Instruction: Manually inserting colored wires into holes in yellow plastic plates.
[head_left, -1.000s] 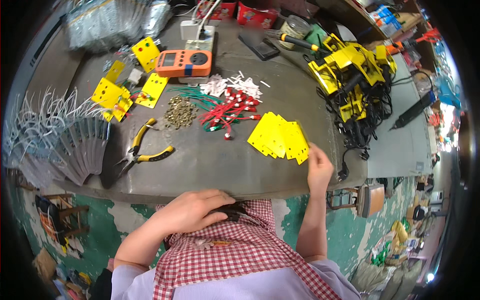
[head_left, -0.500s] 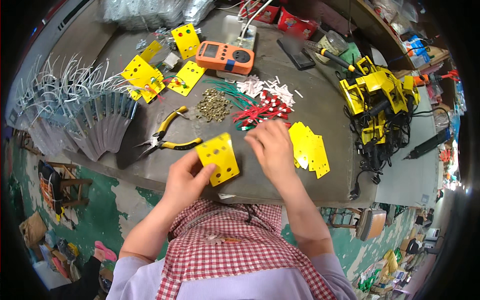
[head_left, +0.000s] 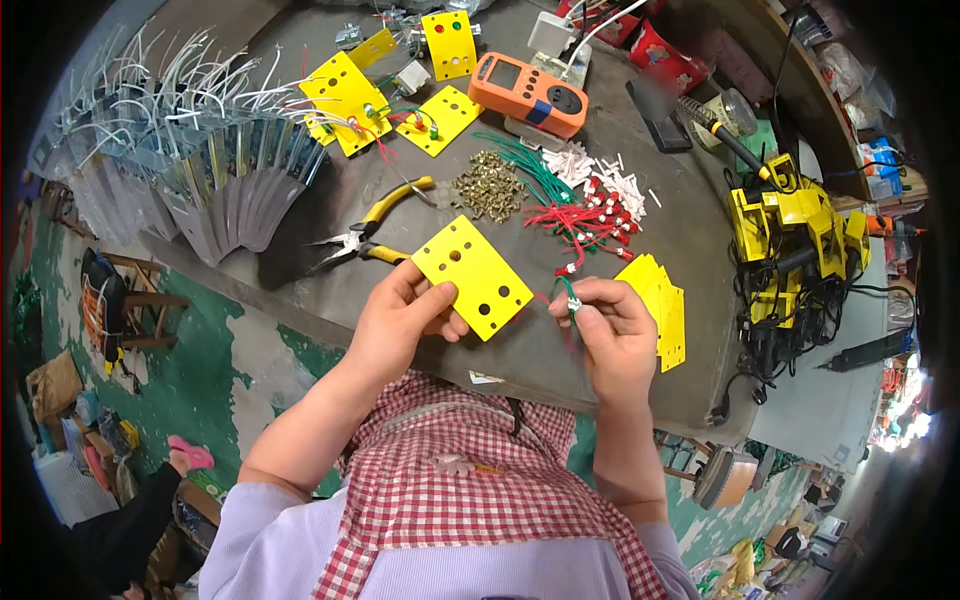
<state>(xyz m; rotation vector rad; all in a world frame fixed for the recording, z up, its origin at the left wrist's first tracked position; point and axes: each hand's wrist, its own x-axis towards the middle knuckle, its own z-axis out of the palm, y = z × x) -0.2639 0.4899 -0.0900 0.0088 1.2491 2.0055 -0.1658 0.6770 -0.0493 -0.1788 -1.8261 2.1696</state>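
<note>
Thumb uppermost, your left hand [head_left: 400, 322] pinches a holed, rectangular yellow plate [head_left: 473, 276] slanting lengthwise down-right; your right hand [head_left: 617, 335] pinches a small green-and-white wired piece [head_left: 573, 303].

An orange meter [head_left: 528, 92] with a dark display lies on the grey desk [head_left: 690, 225], a strip of blue tape across it. Behind it stands a white plug [head_left: 550, 38] with white cables. To the right are a dark phone [head_left: 660, 118], partly blurred, a clear jar [head_left: 740, 112] and a soldering iron [head_left: 738, 148] with a yellow-and-black handle. Pliers [head_left: 352, 241] lie spread open beside a fan of grey strips [head_left: 225, 195] sprouting white wires. Yellow housings [head_left: 790, 215] sit heaped among black cords at the right. Below, a wooden stool [head_left: 145, 302] stands on the worn green floor [head_left: 200, 370], near a pink sandal [head_left: 190, 452].
</note>
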